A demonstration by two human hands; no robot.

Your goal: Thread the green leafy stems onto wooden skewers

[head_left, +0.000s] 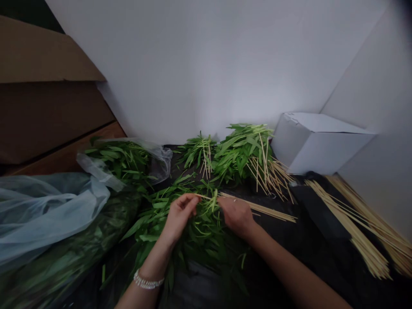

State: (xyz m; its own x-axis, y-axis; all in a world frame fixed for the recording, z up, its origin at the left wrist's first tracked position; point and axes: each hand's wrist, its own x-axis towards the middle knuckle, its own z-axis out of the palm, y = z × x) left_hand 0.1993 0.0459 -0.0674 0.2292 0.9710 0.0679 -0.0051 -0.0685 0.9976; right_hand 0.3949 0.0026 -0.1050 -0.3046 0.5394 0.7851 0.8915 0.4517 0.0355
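Observation:
Between my hands a thin wooden skewer (206, 198) runs through, or lies against, a small bunch of pale green stems (213, 203). My left hand (182, 212) is closed in a pinch at the skewer's left end. Fingers curled, my right hand (236, 214) grips at the right side of the stems; its fingertips and that end of the skewer are hidden. Loose leafy greens (157, 214) spread under and around both hands. Just behind my right hand lies a small row of bare skewers (270, 210).
Skewered greens (241, 146) are piled against the wall, with a smaller group (198, 150) beside them. Bagged greens (122, 161) and a large plastic bag (48, 214) sit left. Skewer bundles (357, 231) and a white box (322, 141) stand right. A cardboard box (48, 116) is far left.

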